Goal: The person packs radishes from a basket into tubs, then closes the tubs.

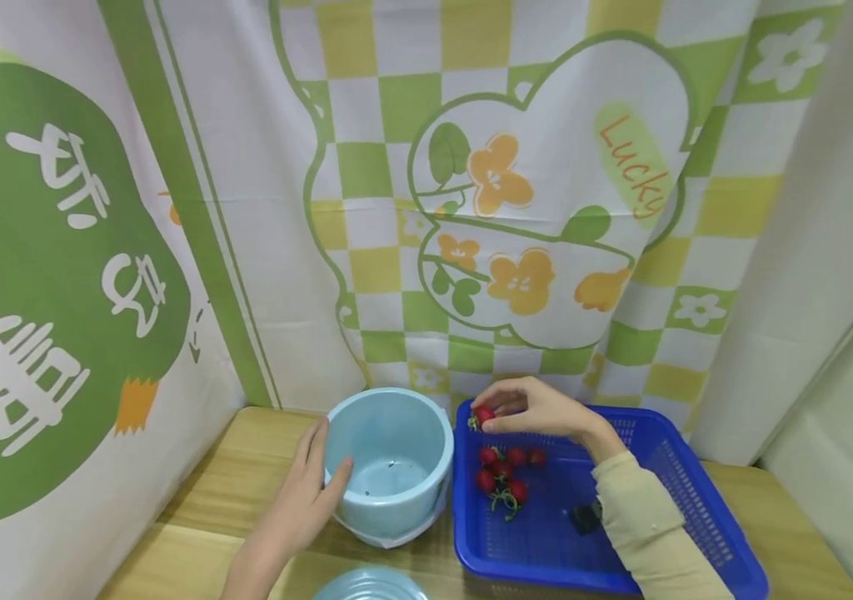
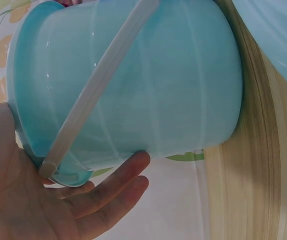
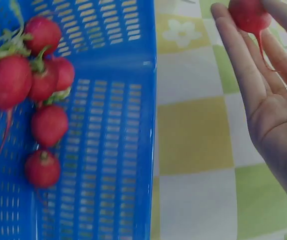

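My right hand (image 1: 539,408) pinches a red radish (image 1: 483,414) between thumb and fingertips, above the far left corner of a blue basket (image 1: 464,533). In the right wrist view, the thin root of the held radish (image 3: 248,15) hangs down. Several more radishes (image 3: 49,125) with green stem stubs lie in the basket's left part. My left hand (image 1: 302,492) holds the rim of a light blue bucket (image 1: 389,517), its thumb over the edge. The left wrist view shows the bucket's pale handle (image 2: 96,85) slanting across its side and two fingers (image 2: 113,192) extended beside it.
Inside the bucket are a few small dark specks. A light blue ridged lid-like disc (image 1: 370,587) lies at the front edge of view. A dark object (image 1: 586,518) sits in the basket beside the right sleeve. Patterned curtain cloth (image 1: 411,250) hangs behind the wooden table (image 1: 209,479).
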A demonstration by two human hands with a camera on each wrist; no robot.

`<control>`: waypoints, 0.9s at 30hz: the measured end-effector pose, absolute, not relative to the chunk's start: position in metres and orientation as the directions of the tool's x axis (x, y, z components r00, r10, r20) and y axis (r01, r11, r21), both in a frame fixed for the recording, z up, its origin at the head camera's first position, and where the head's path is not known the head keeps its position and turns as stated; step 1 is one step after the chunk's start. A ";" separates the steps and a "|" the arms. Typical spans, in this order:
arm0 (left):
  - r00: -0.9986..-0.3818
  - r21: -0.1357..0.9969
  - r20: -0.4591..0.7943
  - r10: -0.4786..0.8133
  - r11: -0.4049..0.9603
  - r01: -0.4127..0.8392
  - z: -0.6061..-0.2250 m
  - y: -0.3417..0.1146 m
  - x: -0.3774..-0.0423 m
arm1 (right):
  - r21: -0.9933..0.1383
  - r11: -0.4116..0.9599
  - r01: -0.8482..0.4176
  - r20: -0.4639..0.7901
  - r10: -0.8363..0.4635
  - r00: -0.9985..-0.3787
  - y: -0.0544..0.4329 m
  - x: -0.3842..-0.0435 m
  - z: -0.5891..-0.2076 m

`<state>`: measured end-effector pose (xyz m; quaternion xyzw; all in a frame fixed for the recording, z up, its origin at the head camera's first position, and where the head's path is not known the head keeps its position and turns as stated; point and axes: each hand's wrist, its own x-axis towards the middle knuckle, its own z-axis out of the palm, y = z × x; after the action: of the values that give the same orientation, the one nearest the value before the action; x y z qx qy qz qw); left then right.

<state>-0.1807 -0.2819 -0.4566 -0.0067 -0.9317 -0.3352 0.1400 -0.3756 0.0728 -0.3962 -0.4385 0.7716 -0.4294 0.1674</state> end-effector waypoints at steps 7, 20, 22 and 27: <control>-0.957 0.628 0.279 -0.078 0.768 0.121 -0.458 -0.282 -0.179 | -0.845 0.187 -0.501 0.171 -0.793 -0.585 0.056 -0.367 -0.391; -0.964 0.627 0.251 -0.084 0.773 0.096 -0.456 -0.284 -0.178 | -0.883 0.123 -0.453 0.162 -0.826 -0.540 0.019 -0.355 -0.394; -0.963 0.624 0.257 -0.082 0.775 0.100 -0.456 -0.284 -0.178 | -0.881 0.124 -0.456 0.154 -0.838 -0.524 0.014 -0.353 -0.395; -0.960 0.617 0.271 -0.074 0.778 0.115 -0.454 -0.282 -0.178 | -0.871 0.130 -0.474 0.141 -0.858 -0.494 0.002 -0.348 -0.400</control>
<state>-0.1779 -0.2824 -0.4541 -0.0110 -0.9323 -0.3327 0.1415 -0.3482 0.0020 -0.4002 -0.4601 0.7236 -0.4727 0.2031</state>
